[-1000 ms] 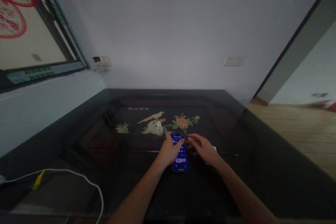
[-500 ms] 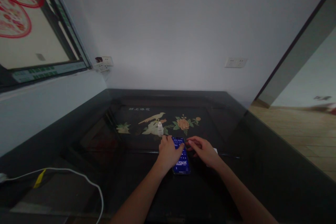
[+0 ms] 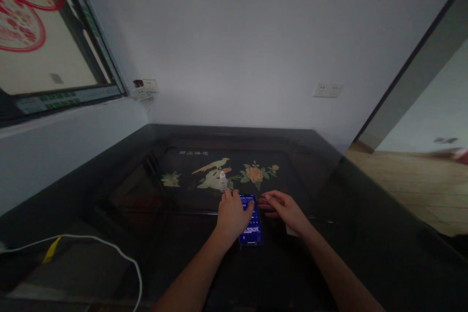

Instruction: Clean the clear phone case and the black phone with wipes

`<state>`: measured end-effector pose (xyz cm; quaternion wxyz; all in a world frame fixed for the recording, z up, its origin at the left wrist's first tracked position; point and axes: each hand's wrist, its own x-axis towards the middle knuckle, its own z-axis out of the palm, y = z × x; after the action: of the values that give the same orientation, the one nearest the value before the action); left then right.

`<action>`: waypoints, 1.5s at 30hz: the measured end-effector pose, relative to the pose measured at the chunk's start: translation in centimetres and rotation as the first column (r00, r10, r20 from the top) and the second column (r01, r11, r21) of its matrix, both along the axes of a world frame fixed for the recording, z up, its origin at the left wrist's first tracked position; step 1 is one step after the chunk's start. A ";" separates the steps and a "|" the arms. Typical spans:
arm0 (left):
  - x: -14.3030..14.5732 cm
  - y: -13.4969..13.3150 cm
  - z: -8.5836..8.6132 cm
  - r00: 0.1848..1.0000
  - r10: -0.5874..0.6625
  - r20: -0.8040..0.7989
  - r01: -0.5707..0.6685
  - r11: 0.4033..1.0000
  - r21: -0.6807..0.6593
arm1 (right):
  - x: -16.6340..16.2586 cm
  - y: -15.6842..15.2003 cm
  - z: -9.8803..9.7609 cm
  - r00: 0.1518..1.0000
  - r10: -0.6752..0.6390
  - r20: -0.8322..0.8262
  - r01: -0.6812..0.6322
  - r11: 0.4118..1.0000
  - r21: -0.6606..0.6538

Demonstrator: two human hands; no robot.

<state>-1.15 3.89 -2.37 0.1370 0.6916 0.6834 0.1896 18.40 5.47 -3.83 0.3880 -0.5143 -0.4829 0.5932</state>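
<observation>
A phone (image 3: 252,226) with a lit blue screen lies flat on the dark glass-topped table (image 3: 365,234). My left hand (image 3: 231,214) rests over the phone's left side, thumb across the screen, fingers curled around its edge. My right hand (image 3: 283,208) hovers just right of the phone, fingers loosely bent with the tips near the phone's top right corner; nothing shows in it. A small white dropper bottle (image 3: 223,181) stands upright just beyond my left hand.
The tabletop bears a painted bird and flowers (image 3: 219,171). A white cable (image 3: 109,253) with a yellow tag loops at the near left. A small white object (image 3: 291,230) peeks out under my right wrist. Wall sockets (image 3: 327,90) sit behind; a doorway opens at right.
The phone and both hands have settled a little lower and nearer to me on the table. My left hand now covers more of the screen.
</observation>
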 end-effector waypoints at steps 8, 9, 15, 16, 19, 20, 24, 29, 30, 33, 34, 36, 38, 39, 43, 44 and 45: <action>-0.5 -0.1 0.6 0.993 -0.004 -0.119 -0.005 0.997 -0.076 | 0.6 -0.3 1.0 0.986 0.012 -0.165 -0.033 0.992 -0.125; -0.5 -0.1 0.7 0.991 -0.005 -0.132 -0.008 0.995 -0.095 | 0.6 -0.3 1.0 0.984 0.018 -0.179 -0.042 0.990 -0.132; -0.6 0.0 1.0 0.984 -0.015 -0.175 -0.004 0.994 -0.107 | 0.9 -0.3 0.7 0.978 0.004 -0.206 -0.037 0.987 -0.156; -0.6 0.0 1.0 0.984 -0.019 -0.179 0.000 0.994 -0.106 | 0.9 -0.3 0.7 0.978 0.004 -0.207 -0.037 0.987 -0.156; -0.5 0.0 0.9 0.981 -0.026 -0.193 0.007 0.995 -0.101 | 0.9 -0.3 0.8 0.976 0.005 -0.218 -0.039 0.988 -0.149; -0.5 -0.1 0.9 0.981 -0.028 -0.194 0.009 0.995 -0.099 | 0.9 -0.4 0.8 0.974 0.005 -0.227 -0.039 0.988 -0.147; -0.5 -0.1 1.0 0.981 -0.029 -0.190 0.010 0.995 -0.103 | 1.1 -0.5 0.9 0.952 0.015 -0.305 -0.063 0.987 -0.149; -0.5 -0.1 1.2 0.985 -0.028 -0.168 0.011 0.995 -0.097 | 1.5 -0.5 1.1 0.929 0.062 -0.366 -0.120 0.983 -0.137; -0.5 -0.1 1.2 0.986 -0.031 -0.164 0.015 0.995 -0.100 | 1.5 -0.5 1.3 0.929 0.072 -0.364 -0.129 0.982 -0.136; -0.4 -0.2 1.4 0.986 -0.033 -0.162 0.015 0.994 -0.109 | 1.4 -0.7 1.7 0.931 0.090 -0.354 -0.149 0.978 -0.143; -0.4 -0.2 1.5 0.986 -0.033 -0.164 0.015 0.994 -0.111 | 1.4 -0.7 1.9 0.931 0.096 -0.352 -0.156 0.977 -0.144; -0.4 -0.2 1.5 0.985 -0.033 -0.166 0.015 0.994 -0.110 | 1.4 -0.8 2.1 0.930 0.115 -0.350 -0.173 0.975 -0.139; -0.4 -0.3 1.5 0.986 -0.035 -0.161 0.018 0.994 -0.108 | 1.5 -0.9 2.3 0.927 0.140 -0.349 -0.195 0.972 -0.128; -0.4 -0.3 1.4 0.987 -0.036 -0.156 0.019 0.994 -0.108 | 1.5 -1.0 2.3 0.925 0.152 -0.348 -0.205 0.971 -0.121; -0.5 -0.2 1.2 0.989 -0.034 -0.141 0.018 0.993 -0.114 | 1.5 -1.0 2.4 0.928 0.164 -0.335 -0.211 0.972 -0.109; -0.6 -0.2 1.2 0.990 -0.034 -0.140 0.018 0.993 -0.114 | 1.5 -1.0 2.4 0.932 0.156 -0.328 -0.202 0.973 -0.111; -0.6 -0.2 1.2 0.990 -0.032 -0.138 0.017 0.993 -0.115 | 1.5 -1.0 2.3 0.936 0.146 -0.320 -0.191 0.975 -0.114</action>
<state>-1.78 3.71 -1.19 0.1301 0.7026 0.6924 0.1000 19.93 4.44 -1.49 0.3686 -0.3979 -0.4147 0.7306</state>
